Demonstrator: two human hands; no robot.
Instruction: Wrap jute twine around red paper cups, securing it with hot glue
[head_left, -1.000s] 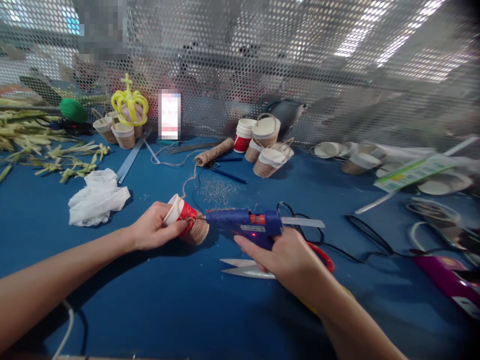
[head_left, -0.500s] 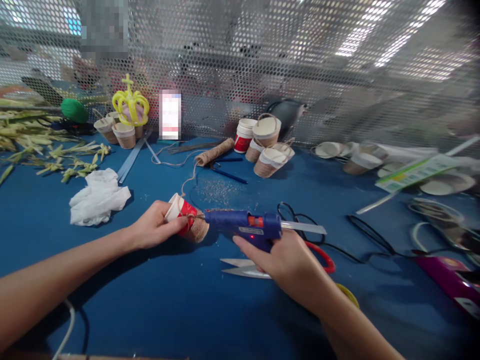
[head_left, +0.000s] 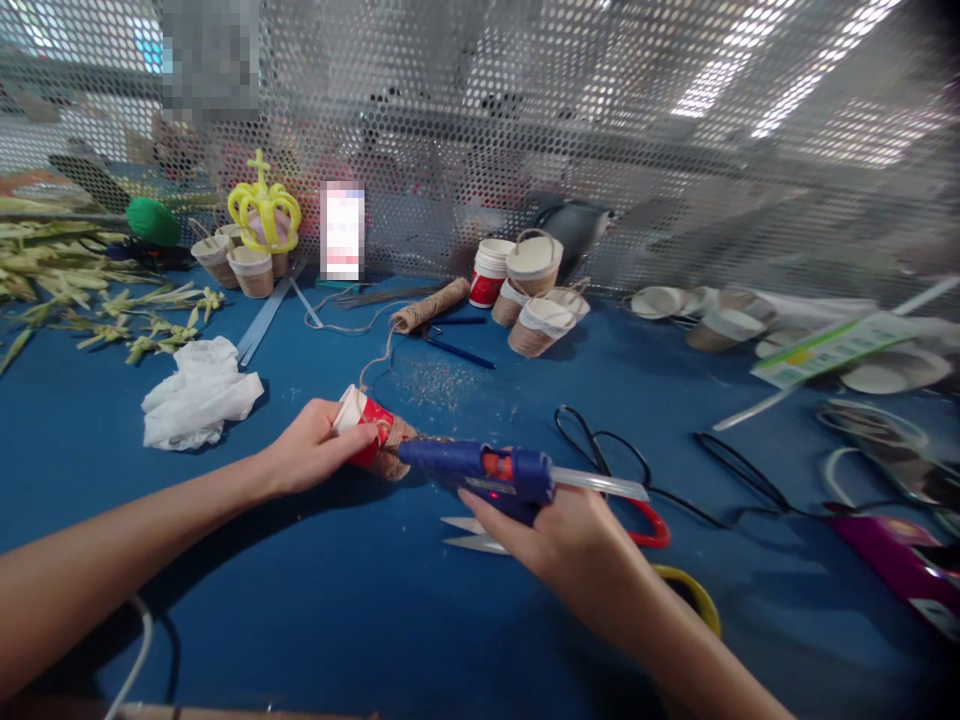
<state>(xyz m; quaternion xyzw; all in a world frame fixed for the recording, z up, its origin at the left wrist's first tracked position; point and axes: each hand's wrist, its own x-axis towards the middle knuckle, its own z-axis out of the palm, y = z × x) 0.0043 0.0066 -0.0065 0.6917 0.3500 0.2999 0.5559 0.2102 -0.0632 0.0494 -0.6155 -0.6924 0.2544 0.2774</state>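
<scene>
A red and white paper cup [head_left: 369, 412], partly wrapped in brown twine, lies tilted in my left hand [head_left: 315, 447], whose fingers are closed around it. From the cup a strand of twine runs back to a twine roll [head_left: 431, 305]. My right hand [head_left: 559, 530] grips a blue hot glue gun [head_left: 476, 470] with a clear glue stick poking out of its rear. Its nozzle is at the twine-wrapped end of the cup; whether it touches, I cannot tell. Under my right hand lie scissors [head_left: 651, 525] with red handles, blades pointing left.
White crumpled tissue [head_left: 199, 395] lies to the left. Twine-wrapped cups [head_left: 536, 325] stand at the back, near a yellow crown [head_left: 262, 215] and a phone [head_left: 342, 232]. A black cable [head_left: 686, 508] crosses the right side, beside a yellow ring [head_left: 701, 600] and a purple object [head_left: 892, 560].
The glue gun and my right hand have shifted slightly left and down, bringing the nozzle lower along the cup's twine. My left hand still holds the cup in nearly the same place.
</scene>
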